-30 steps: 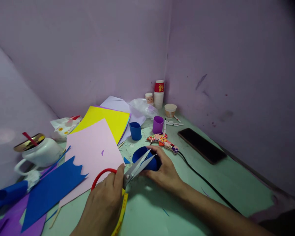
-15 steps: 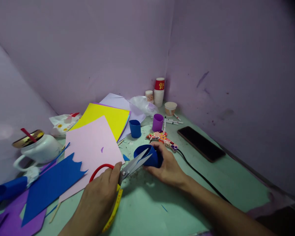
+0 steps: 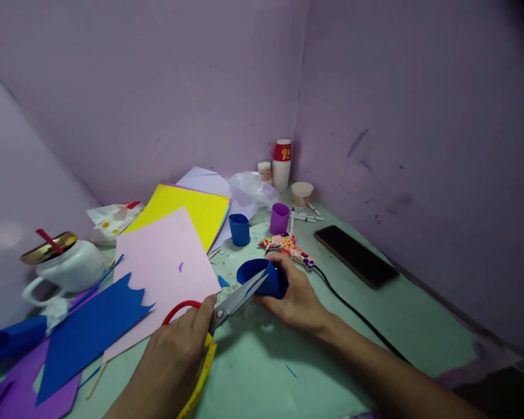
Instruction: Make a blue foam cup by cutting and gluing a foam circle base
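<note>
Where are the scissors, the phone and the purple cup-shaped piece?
Scissors (image 3: pixel 219 314): head view, on the pivot.
Phone (image 3: pixel 357 256): head view, middle of the dark screen.
Purple cup-shaped piece (image 3: pixel 279 220): head view, middle of its outer wall.

Cord (image 3: pixel 361 318) part-hidden bhd R forearm (image 3: pixel 371 366)

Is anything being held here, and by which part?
Yes: the left hand holds scissors by their red and yellow handles; the right hand holds an open blue tube by its right side.
</note>
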Demonstrator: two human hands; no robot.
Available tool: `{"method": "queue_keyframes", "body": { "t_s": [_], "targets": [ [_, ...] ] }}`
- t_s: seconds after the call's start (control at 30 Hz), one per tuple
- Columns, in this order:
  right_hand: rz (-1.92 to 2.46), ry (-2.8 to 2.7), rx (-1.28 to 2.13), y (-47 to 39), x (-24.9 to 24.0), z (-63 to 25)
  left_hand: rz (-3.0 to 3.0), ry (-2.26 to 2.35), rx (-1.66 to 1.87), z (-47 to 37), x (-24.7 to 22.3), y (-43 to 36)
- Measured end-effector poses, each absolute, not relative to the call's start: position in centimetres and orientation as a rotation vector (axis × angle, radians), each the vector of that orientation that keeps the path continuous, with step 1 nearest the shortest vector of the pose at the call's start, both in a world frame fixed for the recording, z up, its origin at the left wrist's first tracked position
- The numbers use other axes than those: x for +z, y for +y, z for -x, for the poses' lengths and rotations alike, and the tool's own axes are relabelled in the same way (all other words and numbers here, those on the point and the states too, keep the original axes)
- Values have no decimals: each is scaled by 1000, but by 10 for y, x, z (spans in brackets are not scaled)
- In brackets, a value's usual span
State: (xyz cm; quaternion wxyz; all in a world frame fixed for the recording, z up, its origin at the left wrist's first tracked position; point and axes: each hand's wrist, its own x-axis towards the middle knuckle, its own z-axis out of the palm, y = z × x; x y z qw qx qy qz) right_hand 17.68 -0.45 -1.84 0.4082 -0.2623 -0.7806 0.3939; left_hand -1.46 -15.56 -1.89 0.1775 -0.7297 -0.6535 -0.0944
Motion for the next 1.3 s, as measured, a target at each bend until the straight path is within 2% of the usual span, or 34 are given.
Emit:
{"method": "queue_keyframes", "body": {
  "t_s": [0.23, 0.43, 0.67, 1.3],
  "targets": [
    [688, -1985, 901, -4, -23, -176, 2171, -1920, -226, 19, -11, -159],
    [598, -2063, 691, -4, -30, -176, 1999, -1947, -214, 10, -19, -154],
    [551, -2086, 612, 0, -29, -176, 1998, -1849, -149, 13, -14, -154],
    [503, -2077, 584, -1, -28, -177, 2113, -1958, -421, 25, -18, -160]
  ]
}}
